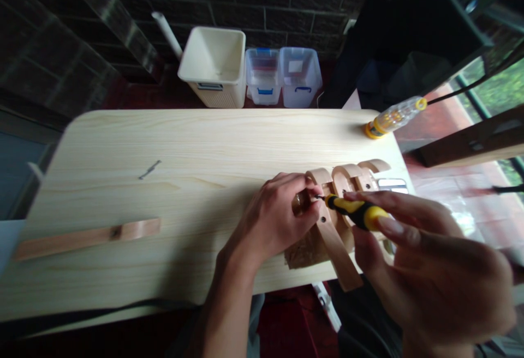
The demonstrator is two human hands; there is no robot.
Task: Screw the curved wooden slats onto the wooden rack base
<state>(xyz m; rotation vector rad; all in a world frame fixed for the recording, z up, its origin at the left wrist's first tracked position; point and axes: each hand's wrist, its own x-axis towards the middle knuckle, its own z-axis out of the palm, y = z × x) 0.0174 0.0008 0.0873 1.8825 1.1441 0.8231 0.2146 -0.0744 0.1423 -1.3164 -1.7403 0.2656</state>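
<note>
A yellow-and-black screwdriver lies in my right hand, its tip pointing left at a hole area on a wooden piece. My left hand is closed around the left end of that piece, thumb and forefinger beside the tip; a screw there is too small to make out. The wooden assembly has several curved pieces and dark holes, with one long slat slanting toward the front edge. Beneath it lies a brown wrapped bundle, partly covered by my left hand and the wood.
On the pale table are a curved wooden strip, small dark metal pieces and a clear yellow-capped bottle. A phone-like object sits behind my right hand. A cream bin and two plastic tubs stand beyond.
</note>
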